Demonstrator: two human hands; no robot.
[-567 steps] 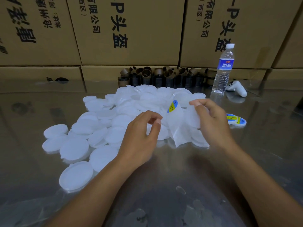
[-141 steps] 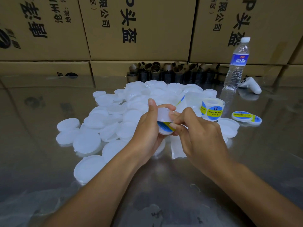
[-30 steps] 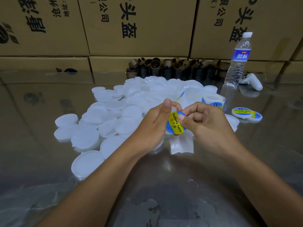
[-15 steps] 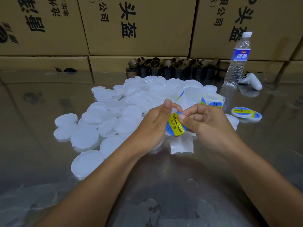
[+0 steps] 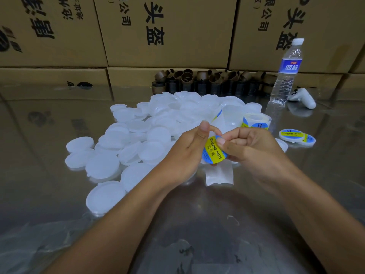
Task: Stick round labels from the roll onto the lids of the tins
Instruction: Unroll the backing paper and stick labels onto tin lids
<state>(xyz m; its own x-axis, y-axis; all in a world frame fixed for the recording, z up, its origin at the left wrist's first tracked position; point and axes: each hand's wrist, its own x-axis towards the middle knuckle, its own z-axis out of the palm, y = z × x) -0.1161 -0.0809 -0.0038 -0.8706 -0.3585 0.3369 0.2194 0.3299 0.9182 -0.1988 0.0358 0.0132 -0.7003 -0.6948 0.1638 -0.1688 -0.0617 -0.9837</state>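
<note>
The grey metal worktop (image 5: 49, 155) is smooth and mirror-glossy, reflecting the matt brown cardboard boxes (image 5: 187, 36). The round white lids (image 5: 102, 168) are translucent, satin-smooth plastic. The round blue-and-yellow label (image 5: 214, 153) has a slick sheen. The white backing strip (image 5: 219, 176) looks like waxy paper. The clear water bottle (image 5: 284, 82) is ribbed plastic.

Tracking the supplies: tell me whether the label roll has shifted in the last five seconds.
No. The label roll stands where it did, left of the labelled lids, in front of the water bottle.

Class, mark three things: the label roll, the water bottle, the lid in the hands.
label roll (image 5: 256, 125), head view, its printed side.
water bottle (image 5: 290, 65), head view, its blue wrapper.
lid (image 5: 214, 154), head view, its labelled face.
</note>
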